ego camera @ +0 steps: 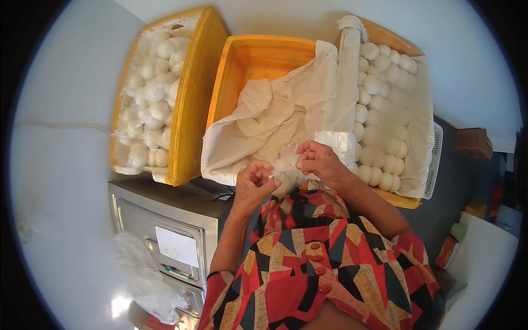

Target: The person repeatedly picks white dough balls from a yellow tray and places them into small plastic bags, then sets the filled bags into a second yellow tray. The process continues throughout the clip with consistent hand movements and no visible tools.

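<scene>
My left hand [256, 183] and my right hand [319, 163] each pinch an end of a thin, clear plastic bag [284, 167] stretched between them. Below it, close to my body, round white buns [282, 184] show, seemingly inside the bag. A stack of clear plastic film or bags [336, 144] lies behind my right hand. In front stands an orange crate [270, 40], lined with a cream cloth [280, 111]. The right crate [396, 35] holds many loose white round buns [373, 84] on cloth. Bagged white buns [154, 90] fill the yellow-edged box [187, 99] at left.
A steel cabinet [165, 218] with a paper and pens on its front stands at lower left, beside hanging plastic bags [144, 272]. A white plastic basket [433, 165] shows beyond the right crate. A cardboard box [474, 142] is farther right. A wall rises behind the crates.
</scene>
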Motion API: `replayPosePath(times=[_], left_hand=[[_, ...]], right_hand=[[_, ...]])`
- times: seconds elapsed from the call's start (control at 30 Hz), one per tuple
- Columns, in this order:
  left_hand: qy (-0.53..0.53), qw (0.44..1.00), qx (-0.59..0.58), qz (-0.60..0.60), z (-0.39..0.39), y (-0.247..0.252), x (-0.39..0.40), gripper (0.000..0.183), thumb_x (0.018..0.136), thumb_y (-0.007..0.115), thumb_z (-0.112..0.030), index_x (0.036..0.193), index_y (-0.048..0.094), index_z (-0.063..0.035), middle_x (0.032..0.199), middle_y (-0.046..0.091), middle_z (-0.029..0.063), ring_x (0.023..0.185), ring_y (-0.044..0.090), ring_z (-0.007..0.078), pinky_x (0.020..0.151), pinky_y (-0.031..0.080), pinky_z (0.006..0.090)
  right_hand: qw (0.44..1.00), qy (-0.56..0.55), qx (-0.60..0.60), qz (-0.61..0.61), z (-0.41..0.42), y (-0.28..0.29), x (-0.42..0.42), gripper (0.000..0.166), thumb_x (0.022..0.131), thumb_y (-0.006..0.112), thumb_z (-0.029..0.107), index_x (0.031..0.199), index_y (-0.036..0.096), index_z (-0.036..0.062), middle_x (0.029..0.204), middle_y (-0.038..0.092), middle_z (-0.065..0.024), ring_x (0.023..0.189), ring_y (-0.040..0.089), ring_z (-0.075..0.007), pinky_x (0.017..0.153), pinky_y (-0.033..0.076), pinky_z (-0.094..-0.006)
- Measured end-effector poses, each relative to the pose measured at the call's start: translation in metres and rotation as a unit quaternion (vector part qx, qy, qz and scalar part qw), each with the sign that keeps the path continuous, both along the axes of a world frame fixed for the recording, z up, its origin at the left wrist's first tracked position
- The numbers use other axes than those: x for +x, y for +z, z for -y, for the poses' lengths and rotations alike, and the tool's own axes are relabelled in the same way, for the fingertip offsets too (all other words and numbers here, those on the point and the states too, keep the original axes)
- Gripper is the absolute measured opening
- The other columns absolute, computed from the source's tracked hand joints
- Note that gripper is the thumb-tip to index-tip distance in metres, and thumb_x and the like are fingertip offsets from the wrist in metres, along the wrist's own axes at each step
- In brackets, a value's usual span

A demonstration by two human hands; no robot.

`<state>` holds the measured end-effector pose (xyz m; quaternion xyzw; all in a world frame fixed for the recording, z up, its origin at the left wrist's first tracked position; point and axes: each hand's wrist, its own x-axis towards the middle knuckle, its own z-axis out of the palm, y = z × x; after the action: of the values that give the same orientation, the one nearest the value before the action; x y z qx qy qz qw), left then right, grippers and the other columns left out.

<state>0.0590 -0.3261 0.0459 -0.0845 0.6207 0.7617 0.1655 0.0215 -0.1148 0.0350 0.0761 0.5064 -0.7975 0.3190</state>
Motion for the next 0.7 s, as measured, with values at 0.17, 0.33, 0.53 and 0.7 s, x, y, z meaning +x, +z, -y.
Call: replayPosePath(times=[0.17, 0.33, 0.53, 0.7], left_hand=[[0.072, 0.997, 0.021, 0.033, 0.042, 0.018, -0.02, 0.015, 0.079, 0.064, 0.0, 0.088, 0.054, -0.0058, 0.061, 0.05, -0.0048, 0.051, 0.044, 0.0036, 0.046, 0.034, 0.0179], [0.146, 0.97, -0.124, -0.148, 0.111, 0.066, -0.158, 0.01, 0.083, 0.063, -0.01, 0.088, 0.057, -0.0049, 0.065, 0.052, -0.0032, 0.051, 0.045, 0.0033, 0.047, 0.037, 0.0179], [0.126, 0.777, -0.515, -0.34, 0.139, 0.124, -0.274, 0.032, 0.08, 0.065, -0.016, 0.107, 0.057, -0.0015, 0.08, 0.063, 0.0089, 0.071, 0.059, 0.0158, 0.067, 0.048, 0.0287], [0.024, 0.806, -0.487, -0.335, 0.09, 0.093, -0.252, 0.049, 0.082, 0.064, -0.016, 0.126, 0.047, -0.0044, 0.125, 0.05, 0.0143, 0.105, 0.057, 0.0256, 0.077, 0.051, 0.0334]], right_hand=[[0.998, -0.011, -0.028, 0.056, -0.003, -0.02, 0.005, 0.026, 0.081, 0.062, 0.006, 0.104, 0.051, 0.0028, 0.089, 0.062, -0.008, 0.074, 0.057, -0.0123, 0.061, 0.045, -0.0223], [0.992, -0.086, 0.077, -0.052, -0.039, -0.024, -0.013, 0.023, 0.085, 0.06, 0.01, 0.106, 0.054, 0.0024, 0.097, 0.063, -0.0078, 0.081, 0.06, -0.0114, 0.064, 0.045, -0.0217], [0.958, -0.2, 0.196, -0.051, -0.089, -0.053, 0.014, 0.011, 0.085, 0.06, 0.011, 0.092, 0.061, 0.002, 0.088, 0.065, -0.0048, 0.078, 0.06, -0.0095, 0.062, 0.044, -0.0213], [0.802, -0.271, 0.504, -0.171, -0.12, -0.114, 0.032, 0.023, 0.081, 0.063, 0.014, 0.1, 0.061, 0.002, 0.098, 0.065, -0.0122, 0.089, 0.062, -0.0237, 0.074, 0.048, -0.0308]])
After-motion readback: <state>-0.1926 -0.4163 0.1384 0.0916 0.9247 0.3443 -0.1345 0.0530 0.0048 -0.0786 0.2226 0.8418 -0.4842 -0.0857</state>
